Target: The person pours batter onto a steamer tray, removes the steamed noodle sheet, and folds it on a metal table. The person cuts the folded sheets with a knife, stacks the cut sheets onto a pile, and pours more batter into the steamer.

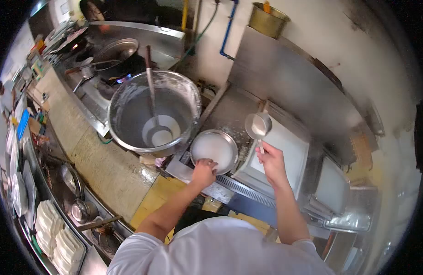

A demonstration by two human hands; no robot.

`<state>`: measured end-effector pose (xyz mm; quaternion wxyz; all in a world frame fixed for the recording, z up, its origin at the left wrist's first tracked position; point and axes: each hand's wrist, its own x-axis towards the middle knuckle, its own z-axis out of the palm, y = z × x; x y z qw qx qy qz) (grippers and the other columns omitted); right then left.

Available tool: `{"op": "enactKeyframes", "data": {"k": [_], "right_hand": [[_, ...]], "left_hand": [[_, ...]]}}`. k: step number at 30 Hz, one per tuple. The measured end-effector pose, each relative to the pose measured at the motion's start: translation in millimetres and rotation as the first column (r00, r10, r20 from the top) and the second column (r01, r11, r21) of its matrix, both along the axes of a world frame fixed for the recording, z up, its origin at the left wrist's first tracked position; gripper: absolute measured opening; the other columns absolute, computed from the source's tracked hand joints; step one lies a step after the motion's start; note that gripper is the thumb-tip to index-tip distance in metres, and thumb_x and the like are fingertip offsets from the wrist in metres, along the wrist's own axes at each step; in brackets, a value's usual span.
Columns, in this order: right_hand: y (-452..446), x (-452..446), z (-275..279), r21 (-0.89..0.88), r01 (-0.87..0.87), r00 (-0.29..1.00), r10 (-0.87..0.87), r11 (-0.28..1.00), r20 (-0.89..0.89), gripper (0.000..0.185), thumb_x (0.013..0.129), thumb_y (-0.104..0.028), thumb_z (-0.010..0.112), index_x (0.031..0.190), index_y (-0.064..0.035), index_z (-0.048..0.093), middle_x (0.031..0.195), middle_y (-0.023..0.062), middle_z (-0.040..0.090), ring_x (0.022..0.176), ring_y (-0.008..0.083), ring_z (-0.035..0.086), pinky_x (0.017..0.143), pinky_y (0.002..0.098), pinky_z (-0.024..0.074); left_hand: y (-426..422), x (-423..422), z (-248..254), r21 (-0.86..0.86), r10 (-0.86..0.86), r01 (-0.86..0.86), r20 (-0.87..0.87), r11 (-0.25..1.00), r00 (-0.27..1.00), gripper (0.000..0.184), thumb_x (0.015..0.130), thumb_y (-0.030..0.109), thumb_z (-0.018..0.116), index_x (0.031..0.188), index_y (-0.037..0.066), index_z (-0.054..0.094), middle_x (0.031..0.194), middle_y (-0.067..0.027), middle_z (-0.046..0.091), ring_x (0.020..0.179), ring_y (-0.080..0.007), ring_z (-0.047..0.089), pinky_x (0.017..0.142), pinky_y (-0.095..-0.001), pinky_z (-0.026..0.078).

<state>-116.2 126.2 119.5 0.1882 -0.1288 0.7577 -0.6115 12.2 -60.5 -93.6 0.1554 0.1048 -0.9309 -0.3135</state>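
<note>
My right hand (272,162) is wrapped round the handle of a small metal dipper (258,126), which has some white liquid in its cup. The dipper is above a rectangular tray (289,158) whose inside is white. At the near rim of a round metal bowl (224,150) of milky white liquid, my left hand (205,173) curls its fingers over the edge. To the left of the bowl stands a large metal pot (129,107) with white liquid at its bottom. A long-handled ladle (150,87) leans inside that pot.
A wok (117,52) sits on the stove at the back left. Another white-filled tray (331,183) lies to the right. Stacked white containers (48,224) stand at the lower left. A metal backsplash (285,68) rises behind the worktop, with a brass-coloured pot (268,20) on top.
</note>
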Motion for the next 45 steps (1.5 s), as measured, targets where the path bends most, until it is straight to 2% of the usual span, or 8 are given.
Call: {"op": "enactKeyframes", "data": {"k": [4, 17, 21, 27, 29, 37, 43, 45], "right_hand": [[-94, -3, 6, 0.184, -0.178, 0.748, 0.254, 0.967, -0.614, 0.036, 0.089, 0.01, 0.053, 0.123, 0.0099, 0.064, 0.099, 0.015, 0.068, 0.084, 0.0265, 0.065, 0.076, 0.035, 0.0519], [-221, 31, 112, 0.152, -0.112, 0.082, 0.162, 0.982, -0.983, 0.055, 0.08, 0.014, 0.049, 0.133, 0.0047, 0.06, 0.114, 0.0228, 0.058, 0.107, 0.0414, 0.055, 0.096, 0.0473, 0.0453], [-217, 25, 30, 0.349, -0.262, 0.133, 0.392, 0.899, -0.91, 0.056, 0.082, 0.013, 0.047, 0.135, 0.0022, 0.059, 0.112, 0.0228, 0.059, 0.107, 0.0415, 0.057, 0.095, 0.0472, 0.0465], [-125, 46, -28, -0.023, -0.28, 0.785, 0.215, 0.96, -0.581, 0.029, 0.101, -0.001, 0.052, 0.128, 0.0033, 0.063, 0.103, 0.0168, 0.066, 0.1, 0.0289, 0.065, 0.092, 0.0409, 0.0503], [-96, 25, -96, -0.115, -0.28, 0.937, 0.245, 0.953, -0.251, 0.031, 0.098, 0.002, 0.054, 0.127, 0.0017, 0.064, 0.095, 0.0076, 0.064, 0.079, 0.0145, 0.058, 0.07, 0.0292, 0.0456], [-52, 7, -252, -0.169, -0.167, 0.731, 0.237, 0.971, 0.64, 0.029, 0.085, 0.018, 0.052, 0.102, -0.0036, 0.06, 0.091, 0.0037, 0.059, 0.069, 0.0152, 0.054, 0.059, 0.0266, 0.0458], [-56, 14, -257, 0.017, -0.362, 0.833, 0.315, 0.932, 0.455, 0.02, 0.088, 0.006, 0.055, 0.106, 0.0002, 0.06, 0.092, 0.006, 0.059, 0.078, 0.0163, 0.058, 0.064, 0.0313, 0.0484], [-57, 31, -241, 0.171, -0.313, 0.924, 0.258, 0.934, 0.281, 0.05, 0.09, 0.0, 0.055, 0.139, 0.0097, 0.052, 0.121, 0.0194, 0.064, 0.097, 0.0284, 0.063, 0.088, 0.0395, 0.052]], "left_hand": [[5, 34, 17, 0.026, 0.004, -0.002, -0.072, 1.0, 0.997, 0.029, 0.079, 0.013, 0.075, 0.108, 0.009, 0.076, 0.115, -0.0146, 0.069, 0.111, -0.0357, 0.062, 0.101, -0.0466, 0.049], [-7, 118, 56, 0.1, 0.261, -0.249, -0.123, 0.963, 0.958, 0.027, 0.082, 0.01, 0.071, 0.109, 0.007, 0.075, 0.121, -0.0156, 0.067, 0.114, -0.0362, 0.06, 0.103, -0.0449, 0.049], [10, 138, 62, 0.07, 0.395, -0.39, -0.087, 0.918, 0.915, 0.027, 0.084, 0.009, 0.069, 0.11, 0.009, 0.076, 0.121, -0.0149, 0.066, 0.112, -0.0352, 0.059, 0.101, -0.0438, 0.049], [57, 172, 66, 0.168, 0.531, -0.522, -0.013, 0.836, 0.847, 0.025, 0.087, 0.013, 0.069, 0.111, 0.008, 0.075, 0.123, -0.0167, 0.066, 0.115, -0.036, 0.059, 0.104, -0.0446, 0.048], [76, 184, 59, 0.175, 0.572, -0.564, 0.005, 0.807, 0.82, 0.025, 0.088, 0.014, 0.069, 0.111, 0.008, 0.075, 0.125, -0.0173, 0.065, 0.118, -0.0365, 0.059, 0.105, -0.0446, 0.048], [120, 222, 69, 0.228, 0.609, -0.626, 0.147, 0.746, 0.779, 0.027, 0.09, 0.019, 0.071, 0.115, 0.01, 0.075, 0.129, -0.0174, 0.065, 0.122, -0.0379, 0.058, 0.107, -0.0458, 0.048], [123, 249, 75, 0.206, 0.667, -0.672, 0.104, 0.712, 0.738, 0.028, 0.09, 0.021, 0.071, 0.115, 0.009, 0.074, 0.128, -0.0176, 0.065, 0.121, -0.0379, 0.059, 0.105, -0.0461, 0.048], [122, 267, 73, 0.209, 0.693, -0.691, 0.074, 0.692, 0.717, 0.028, 0.091, 0.021, 0.071, 0.116, 0.008, 0.074, 0.128, -0.0177, 0.065, 0.12, -0.0382, 0.059, 0.104, -0.0463, 0.048]]}}
